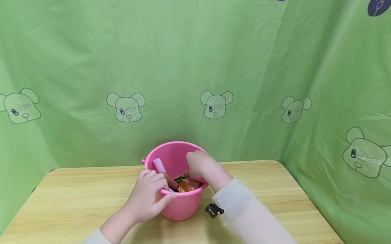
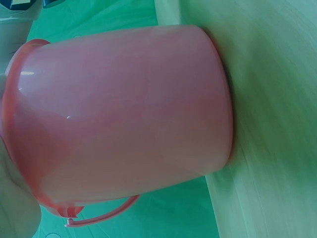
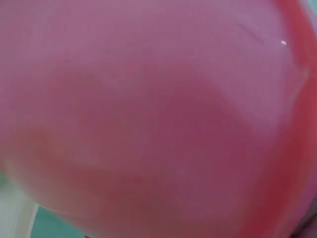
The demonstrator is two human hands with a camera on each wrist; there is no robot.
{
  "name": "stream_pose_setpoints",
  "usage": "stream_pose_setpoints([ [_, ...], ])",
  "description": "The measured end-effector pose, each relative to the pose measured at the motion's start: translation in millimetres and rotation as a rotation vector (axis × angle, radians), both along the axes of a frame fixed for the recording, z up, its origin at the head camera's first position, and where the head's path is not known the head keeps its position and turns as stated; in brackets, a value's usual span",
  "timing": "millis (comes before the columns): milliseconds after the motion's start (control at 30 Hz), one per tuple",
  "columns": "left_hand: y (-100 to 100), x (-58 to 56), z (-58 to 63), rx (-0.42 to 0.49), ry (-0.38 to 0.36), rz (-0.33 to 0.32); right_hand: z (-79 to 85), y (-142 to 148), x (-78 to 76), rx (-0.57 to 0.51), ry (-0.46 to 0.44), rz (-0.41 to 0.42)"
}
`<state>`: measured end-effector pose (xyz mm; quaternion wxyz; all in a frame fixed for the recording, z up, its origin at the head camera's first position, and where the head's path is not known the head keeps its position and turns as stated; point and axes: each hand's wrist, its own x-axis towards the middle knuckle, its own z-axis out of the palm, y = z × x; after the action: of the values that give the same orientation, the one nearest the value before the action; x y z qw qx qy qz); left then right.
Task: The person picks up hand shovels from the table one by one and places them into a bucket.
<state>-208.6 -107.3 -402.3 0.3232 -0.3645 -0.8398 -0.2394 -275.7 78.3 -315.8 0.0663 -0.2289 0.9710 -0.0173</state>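
A pink bucket (image 1: 181, 208) stands upright on the wooden table. My left hand (image 1: 147, 192) grips its near-left rim, thumb along the outside and fingers over the edge. Over the right side of the rim, my right hand (image 1: 201, 164) reaches into the bucket; its fingertips are hidden, so whether it holds anything cannot be seen. Inside lie a light pink stick-like piece (image 1: 159, 165), a brown piece (image 1: 171, 181) and an orange piece (image 1: 185, 186), partly covered. The bucket wall (image 2: 129, 114) fills much of the left wrist view, and the same pink wall (image 3: 148, 109) nearly fills the right wrist view.
The light wooden table (image 1: 84, 201) extends around the bucket. Green cloth (image 1: 173, 52) printed with bear heads hangs behind it and along both sides. The bucket's handle (image 2: 106, 216) hangs down on its far side in the left wrist view.
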Motion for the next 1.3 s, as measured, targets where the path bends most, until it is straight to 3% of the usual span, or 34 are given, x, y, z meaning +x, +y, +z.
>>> stream_pose_setpoints([
  [433, -1, 2.6, 2.2, 0.001, -0.022, -0.011, -11.5, 0, -3.5, 0.055, 0.025, 0.01],
  [967, 0, -0.3, 0.0, 0.018, 0.001, -0.015, -16.5, -4, -3.1, 0.103, 0.015, -0.021],
  [1300, -1, -0.2, -0.9, -0.004, -0.009, 0.005, -24.3, -3, 2.2, 0.069, -0.005, -0.114],
])
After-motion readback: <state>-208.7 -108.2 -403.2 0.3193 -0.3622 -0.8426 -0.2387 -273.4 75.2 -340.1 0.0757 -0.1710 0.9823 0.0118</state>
